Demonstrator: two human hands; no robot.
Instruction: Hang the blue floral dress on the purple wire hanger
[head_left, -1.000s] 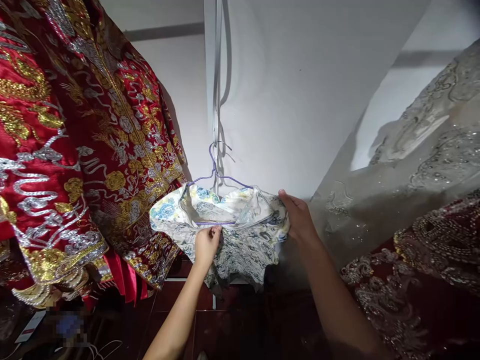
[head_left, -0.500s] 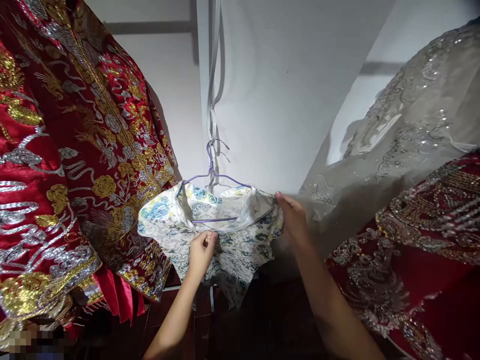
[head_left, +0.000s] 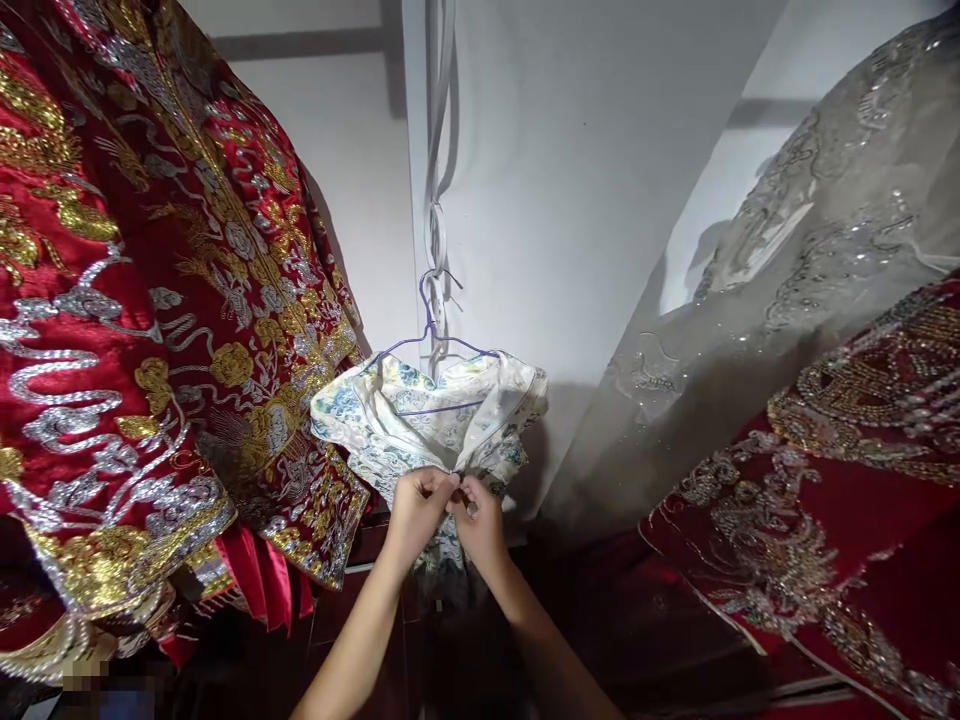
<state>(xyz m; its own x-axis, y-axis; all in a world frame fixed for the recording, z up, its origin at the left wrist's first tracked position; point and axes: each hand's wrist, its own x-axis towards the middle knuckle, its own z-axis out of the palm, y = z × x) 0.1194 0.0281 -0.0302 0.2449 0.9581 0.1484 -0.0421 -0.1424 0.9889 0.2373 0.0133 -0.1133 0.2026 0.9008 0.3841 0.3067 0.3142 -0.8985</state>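
A small white garment with blue and yellow flowers (head_left: 420, 415) hangs on a purple wire hanger (head_left: 431, 340), which is hooked onto white cords (head_left: 437, 180) running down the wall corner. My left hand (head_left: 416, 510) and my right hand (head_left: 480, 520) meet just below the hanger. Both pinch the front of the floral garment at the same spot, fingertips almost touching. The cloth bunches where they grip it. Its lower part is hidden behind my hands.
A red robe with gold and silver embroidery (head_left: 135, 330) hangs close on the left. A sheer grey beaded gown (head_left: 795, 290) and a red beaded dress (head_left: 832, 480) hang on the right. White walls (head_left: 585, 170) stand behind, with dark red tiles below.
My right hand has let go of the garment's right shoulder and moved left to join my left hand at the centre front. The garment has bunched narrower.
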